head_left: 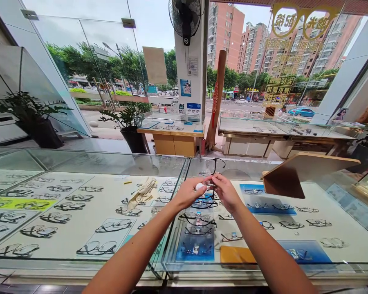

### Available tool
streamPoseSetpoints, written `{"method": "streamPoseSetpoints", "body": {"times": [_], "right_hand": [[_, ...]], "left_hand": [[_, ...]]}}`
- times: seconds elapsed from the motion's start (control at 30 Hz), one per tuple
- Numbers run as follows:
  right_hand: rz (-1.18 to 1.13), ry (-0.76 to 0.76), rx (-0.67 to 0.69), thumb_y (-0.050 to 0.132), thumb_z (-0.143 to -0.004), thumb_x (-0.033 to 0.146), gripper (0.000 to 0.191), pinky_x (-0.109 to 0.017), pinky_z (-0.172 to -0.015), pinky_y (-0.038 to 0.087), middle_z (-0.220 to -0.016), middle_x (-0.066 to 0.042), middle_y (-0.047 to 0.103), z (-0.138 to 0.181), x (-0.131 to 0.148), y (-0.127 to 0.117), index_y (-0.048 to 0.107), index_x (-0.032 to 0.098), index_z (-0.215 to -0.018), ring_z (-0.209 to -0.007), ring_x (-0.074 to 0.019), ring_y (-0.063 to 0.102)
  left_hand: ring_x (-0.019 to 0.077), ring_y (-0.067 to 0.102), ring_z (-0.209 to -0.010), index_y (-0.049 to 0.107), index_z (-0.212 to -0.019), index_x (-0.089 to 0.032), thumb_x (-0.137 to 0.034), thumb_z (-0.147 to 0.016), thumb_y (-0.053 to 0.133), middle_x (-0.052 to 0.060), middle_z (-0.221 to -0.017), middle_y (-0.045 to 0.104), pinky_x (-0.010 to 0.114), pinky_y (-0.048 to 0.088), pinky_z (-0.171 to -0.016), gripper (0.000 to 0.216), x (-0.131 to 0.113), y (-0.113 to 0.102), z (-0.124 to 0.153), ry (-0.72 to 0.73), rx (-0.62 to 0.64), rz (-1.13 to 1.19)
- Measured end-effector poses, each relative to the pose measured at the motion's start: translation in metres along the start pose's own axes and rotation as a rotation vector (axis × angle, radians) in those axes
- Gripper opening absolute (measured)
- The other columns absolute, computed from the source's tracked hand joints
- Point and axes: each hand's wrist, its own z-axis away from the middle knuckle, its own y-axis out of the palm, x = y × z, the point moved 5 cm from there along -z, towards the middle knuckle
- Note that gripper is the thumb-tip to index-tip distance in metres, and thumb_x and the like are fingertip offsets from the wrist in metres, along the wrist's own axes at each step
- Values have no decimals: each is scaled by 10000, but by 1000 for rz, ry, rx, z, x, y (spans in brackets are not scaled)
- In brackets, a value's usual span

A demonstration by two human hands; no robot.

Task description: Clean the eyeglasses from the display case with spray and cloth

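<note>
Above the glass display counter [174,267], my right hand [226,191] pinches a pair of dark-framed eyeglasses [215,166]. The frame is turned on end, with its lenses above my fingers and a dark part reaching below them. Close beside it, my left hand [191,191] is closed around a small white rounded object [200,186], whose kind I cannot make out. My left fingertips meet the right ones at the glasses. Several more eyeglasses [199,219] lie in rows under the glass below my hands.
Beige gloves [142,194] lie on the counter left of my hands. A wooden stand [282,188] is at the right, and a tan flat piece [237,254] near the front edge. Beyond are potted plants [135,132], a further display case [171,130], a post [217,98] and a wall fan [185,18].
</note>
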Motion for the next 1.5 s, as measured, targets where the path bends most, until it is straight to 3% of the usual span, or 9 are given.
{"method": "streamPoseSetpoints", "body": {"times": [0.2, 0.47, 0.63, 0.8, 1.03, 1.2, 1.33, 1.43, 1.5], "right_hand": [[-5, 6, -16, 883, -789, 598, 382, -337, -846, 476, -1017, -59, 790, 0, 4, -3, 780, 248, -901, -964, -221, 657], [31, -4, -13, 852, -826, 608, 374, -331, -833, 473, -1050, -57, 791, -1, 6, -7, 756, 253, -897, -991, -218, 642], [31, -1, -29, 856, -807, 617, 393, -343, -821, 472, -1055, -67, 789, -3, 5, -10, 737, 252, -889, -991, -231, 642], [-3, 10, -31, 876, -789, 611, 401, -332, -829, 479, -1060, -63, 788, -4, 5, -13, 737, 246, -880, -988, -219, 646], [-33, 34, -24, 897, -767, 591, 402, -329, -820, 487, -1077, -65, 793, -7, 2, -17, 747, 241, -898, -972, -211, 660], [-23, 35, -31, 890, -771, 592, 397, -336, -824, 487, -1079, -64, 792, -5, 4, -17, 747, 242, -893, -980, -219, 666], [-22, 41, -26, 889, -778, 585, 383, -345, -855, 493, -1082, -61, 794, -3, 5, -17, 749, 249, -898, -1010, -226, 668], [2, 30, -31, 871, -803, 582, 368, -354, -860, 498, -1118, -65, 791, -3, 6, -20, 750, 252, -914, -1024, -234, 670], [9, 21, -37, 863, -818, 573, 356, -353, -854, 501, -1130, -65, 790, -4, 6, -22, 750, 254, -926, -1030, -236, 671]], "left_hand": [[182, 455, -694, 527, -735, -214, -889, -898, 436, -8, -705, 531, 311, 341, -695, 701, 16, -16, -6, -81, -145, 40], [204, 515, -717, 567, -711, -225, -772, -963, 370, 34, -708, 588, 338, 424, -729, 634, 63, -54, -12, -188, -427, 166], [205, 524, -693, 566, -683, -227, -781, -927, 384, 46, -697, 609, 333, 434, -689, 632, 97, -66, -11, -337, -467, 112], [214, 541, -724, 578, -794, -226, -699, -926, 446, 60, -790, 662, 327, 413, -681, 508, 134, -79, -4, -462, -561, 58], [233, 638, -919, 551, -1054, -217, -375, -834, 642, 85, -1034, 714, 323, 459, -804, 286, 170, -88, 9, -574, -671, -24], [221, 676, -957, 531, -1133, -210, -276, -857, 641, 94, -1124, 734, 333, 494, -862, 304, 173, -83, 12, -608, -637, -74], [237, 685, -1071, 437, -1366, -181, -159, -780, 693, 136, -1253, 690, 361, 504, -957, 640, 158, -87, 12, -638, -632, -159], [349, 562, -1352, 403, -1461, -199, -113, -702, 742, 208, -1465, 556, 478, 426, -1116, 835, 139, -110, 18, -627, -653, -295], [446, 462, -1436, 498, -1388, -217, -132, -681, 770, 236, -1497, 505, 585, 362, -1151, 762, 129, -129, 27, -663, -624, -475]]}}
